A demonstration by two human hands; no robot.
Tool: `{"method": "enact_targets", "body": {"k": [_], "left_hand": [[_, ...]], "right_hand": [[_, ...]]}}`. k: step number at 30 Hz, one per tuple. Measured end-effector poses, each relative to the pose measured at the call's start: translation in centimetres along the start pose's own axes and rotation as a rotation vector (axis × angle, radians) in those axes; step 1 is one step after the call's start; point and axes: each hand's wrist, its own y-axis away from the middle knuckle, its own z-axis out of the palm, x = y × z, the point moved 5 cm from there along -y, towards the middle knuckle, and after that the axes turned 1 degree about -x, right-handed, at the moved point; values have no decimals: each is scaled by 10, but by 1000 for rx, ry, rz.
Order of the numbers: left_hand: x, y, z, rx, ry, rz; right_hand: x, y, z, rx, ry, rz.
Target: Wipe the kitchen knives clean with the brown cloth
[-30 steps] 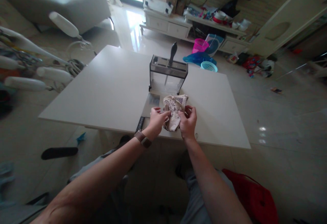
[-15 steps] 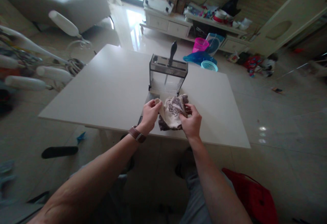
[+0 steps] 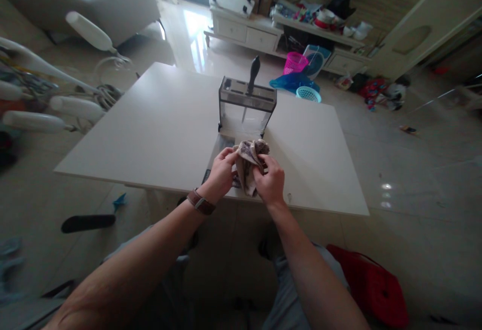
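A bunched cloth (image 3: 246,161), cream with brown patterned patches, is held between my two hands over the near edge of the white table (image 3: 158,134). My left hand (image 3: 221,173), with a brown watch strap at the wrist, pinches its left side. On the other side, the fingers and thumb of my right hand (image 3: 270,179) close on a fold. Just beyond the cloth stands a clear-walled box (image 3: 246,114) with a dark frame and an upright black handle (image 3: 253,74). A flat grey piece (image 3: 220,149) lies partly hidden behind my left hand.
A small clear object (image 3: 289,197) lies at the table's near edge, right of my hand. On the floor are a red bag (image 3: 372,285), a dark board (image 3: 88,223) and, behind the table, pink (image 3: 294,63) and light-blue baskets (image 3: 308,94). White lamp arms (image 3: 90,31) reach in at left.
My right hand has moved left toward my left hand, and the cloth is now gathered into a narrower bunch. A small clear object now shows on the table to the right.
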Motion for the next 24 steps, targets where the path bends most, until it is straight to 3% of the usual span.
{"method": "enact_targets", "body": {"k": [3, 8, 11, 13, 15, 17, 18, 21, 22, 24], "left_hand": [[-1, 0, 4, -23, 81, -14], [-1, -1, 14, -179, 154, -22], [3, -8, 5, -94, 50, -11], [5, -12, -1, -46, 33, -56], [8, -14, -2, -70, 57, -154], [10, -12, -1, -112, 87, -259], [12, -11, -1, -125, 98, -299], [18, -8, -1, -134, 114, -341], [19, -8, -1, -136, 119, -340], [22, -8, -1, -147, 127, -324]], "right_hand": [[-4, 1, 4, -21, -63, -13], [-25, 7, 12, -171, -238, -101], [-25, 6, 4, -219, -368, -91], [-11, -1, -12, -71, -395, -31], [10, -9, -29, 158, -356, 62], [33, -14, -36, 236, -409, 250], [43, -16, -32, 185, -516, 379], [47, -9, -8, -207, -972, 705], [41, -4, -3, -324, -1107, 761], [28, 3, 1, -425, -1287, 806]]}}
